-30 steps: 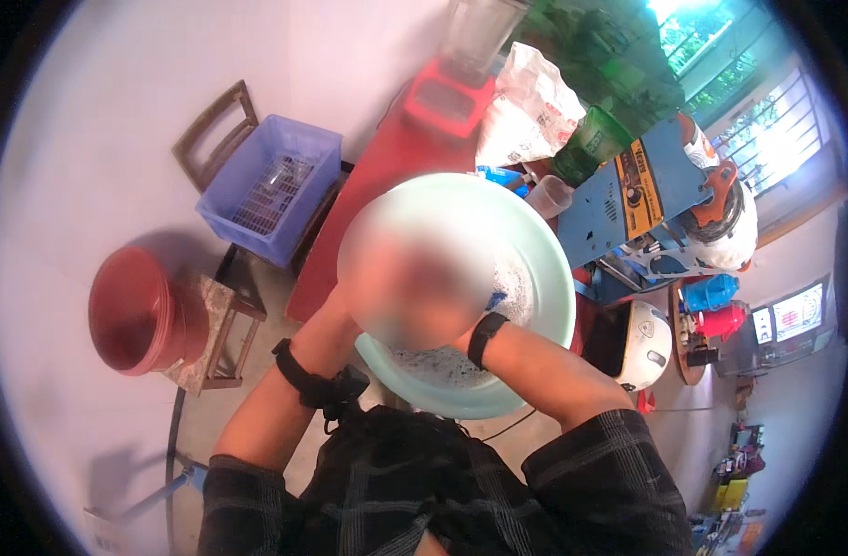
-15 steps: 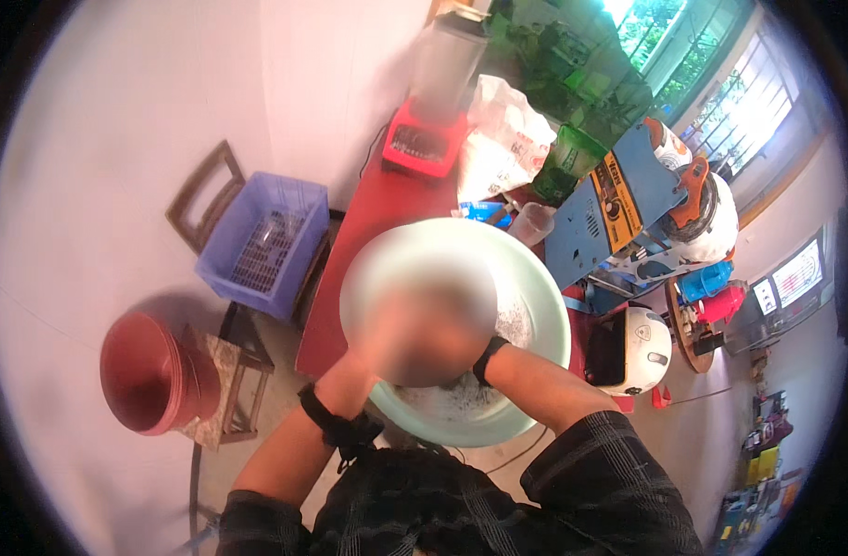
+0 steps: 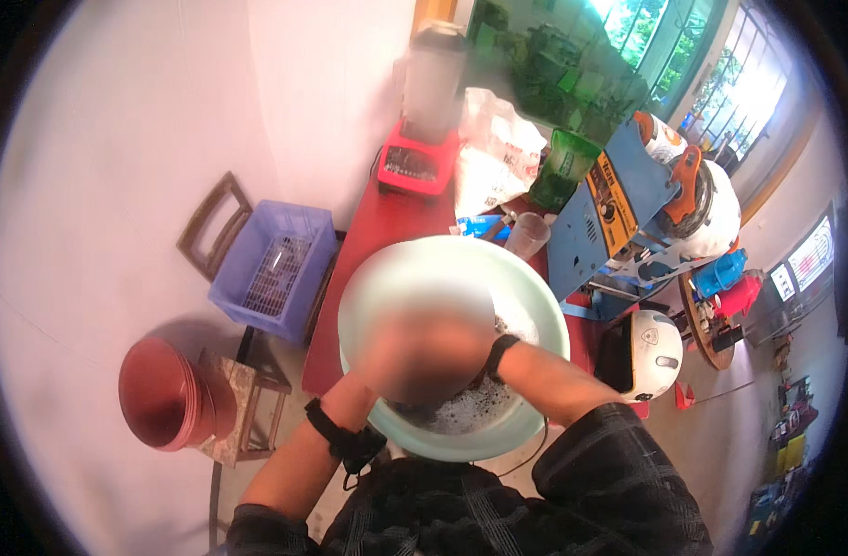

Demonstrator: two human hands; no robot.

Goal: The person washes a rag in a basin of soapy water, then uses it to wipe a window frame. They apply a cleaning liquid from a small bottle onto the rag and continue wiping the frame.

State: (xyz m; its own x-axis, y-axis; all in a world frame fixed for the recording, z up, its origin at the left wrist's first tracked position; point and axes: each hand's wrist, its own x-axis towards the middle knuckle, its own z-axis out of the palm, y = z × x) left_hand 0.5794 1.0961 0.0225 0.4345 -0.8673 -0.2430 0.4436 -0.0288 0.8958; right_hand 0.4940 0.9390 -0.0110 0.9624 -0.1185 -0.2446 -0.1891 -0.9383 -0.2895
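A wide pale green basin (image 3: 551, 320) stands on the red table, right in front of me. Foamy, cloudy liquid with dark specks (image 3: 484, 400) shows inside it, on the right and near side. Both my forearms reach over the near rim. My left hand (image 3: 384, 357) and my right hand (image 3: 456, 347) are close together inside the basin. A round blur covers both hands, so their fingers and anything between them are hidden. Dark bands circle both wrists.
Behind the basin are a red-based blender (image 3: 414, 167), a white plastic bag (image 3: 498, 153), a green bag (image 3: 565, 167) and a clear cup (image 3: 527, 236). A blue machine (image 3: 604, 208) and white helmet (image 3: 653, 357) stand right. At left are a purple crate (image 3: 274, 269) and red buckets (image 3: 164, 394).
The view has shifted slightly, with most surroundings sitting lower in the picture. Both hands stay over the basin, and more speckled liquid shows below the right wrist.
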